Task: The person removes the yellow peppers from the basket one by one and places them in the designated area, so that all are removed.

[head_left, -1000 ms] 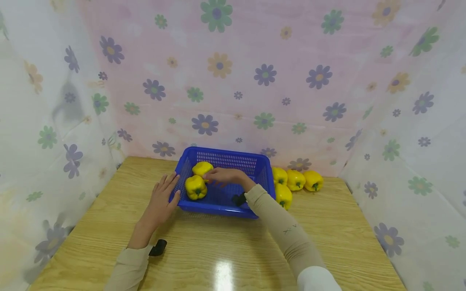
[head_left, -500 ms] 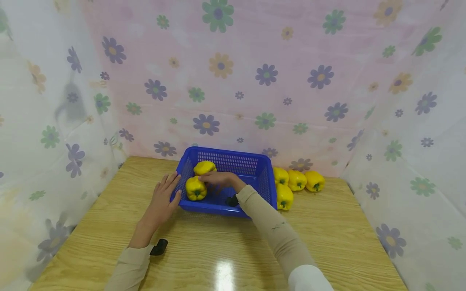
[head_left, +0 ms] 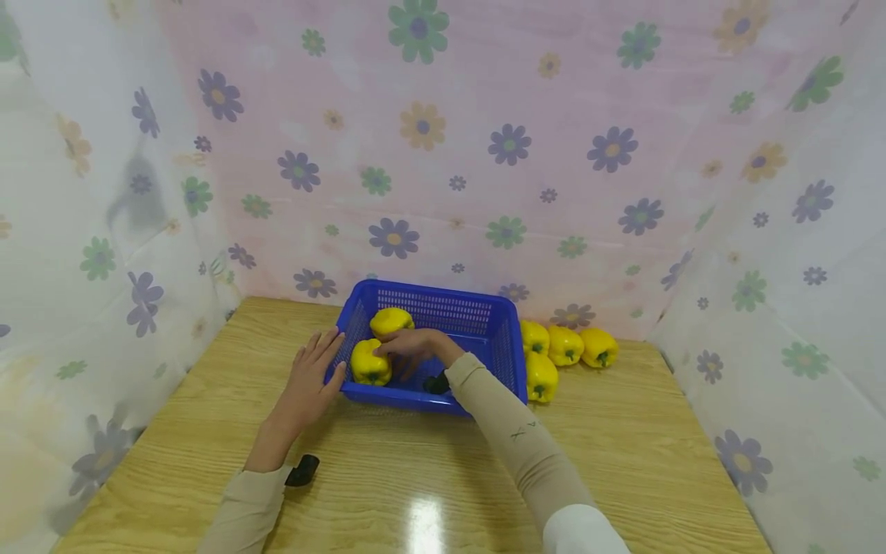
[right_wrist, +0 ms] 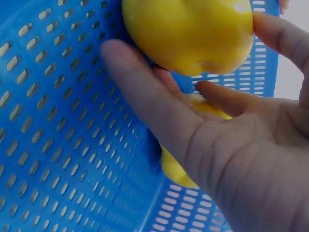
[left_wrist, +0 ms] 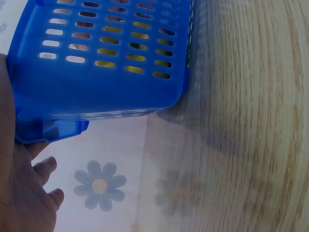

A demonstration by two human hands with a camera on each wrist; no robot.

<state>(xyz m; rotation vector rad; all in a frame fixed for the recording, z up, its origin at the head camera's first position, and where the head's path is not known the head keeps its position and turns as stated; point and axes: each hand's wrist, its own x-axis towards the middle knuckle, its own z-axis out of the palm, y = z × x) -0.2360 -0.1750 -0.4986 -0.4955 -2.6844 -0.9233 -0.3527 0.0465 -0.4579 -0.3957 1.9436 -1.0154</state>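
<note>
In the head view, a blue plastic basket [head_left: 443, 400] sits on the wooden table with two yellow bell peppers at its left end. My left hand [head_left: 311, 377] lies with spread, straight fingers against the left rim; the left wrist view shows this hand [left_wrist: 24, 188] beside the basket's rim lip [left_wrist: 60, 129]. Reaching into the basket, my right hand [head_left: 415, 342] touches the upper right side of the front pepper [head_left: 370, 364]. The right wrist view shows that pepper [right_wrist: 193, 34] beyond the extended thumb and index finger. Behind it lies the back pepper [head_left: 391, 320].
Just right of the basket, several more yellow bell peppers [head_left: 564, 346] rest on the table [head_left: 388, 485]. A flowered cloth [head_left: 457, 154] hangs behind and along both sides. Dark devices are strapped at both wrists.
My right hand has moved slightly left and toward the front pepper, coming from beside the back one. The front pepper has shifted and tilted a little. The left hand stays at the rim.
</note>
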